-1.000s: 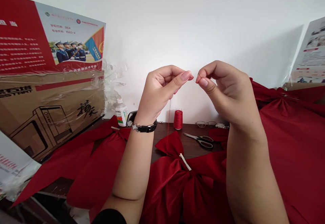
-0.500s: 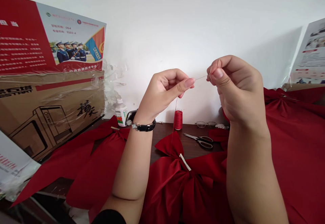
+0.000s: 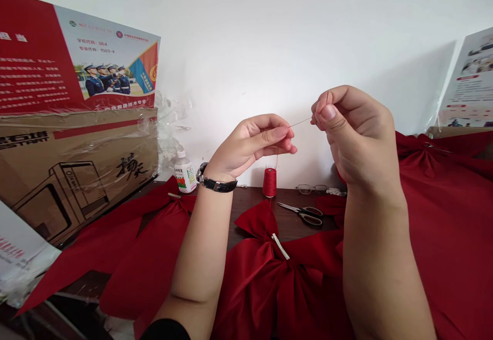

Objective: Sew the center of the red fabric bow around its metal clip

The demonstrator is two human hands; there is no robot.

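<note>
Pinching a fine red thread (image 3: 300, 123) in your right hand (image 3: 356, 134), you hold it running almost level leftward to your left hand (image 3: 258, 139), whose fingertips meet it, grip unclear. Beyond stands a red thread spool (image 3: 269, 182); the cardboard carton (image 3: 77, 175) reads 扬天, the poster (image 3: 115, 57) 064.

You are holding one needle (image 3: 300, 122) between your left hand (image 3: 256, 139) and your right hand (image 3: 354, 132). Before you, you are seeing one spool of red thread (image 3: 269, 182), one pair of scissors (image 3: 300, 213), one pair of glasses (image 3: 310, 189), one small bottle (image 3: 185, 174), at least three red bows (image 3: 265, 288), at least two metal clips (image 3: 280, 246), one cardboard box (image 3: 77, 175) and two posters (image 3: 77, 57).
</note>
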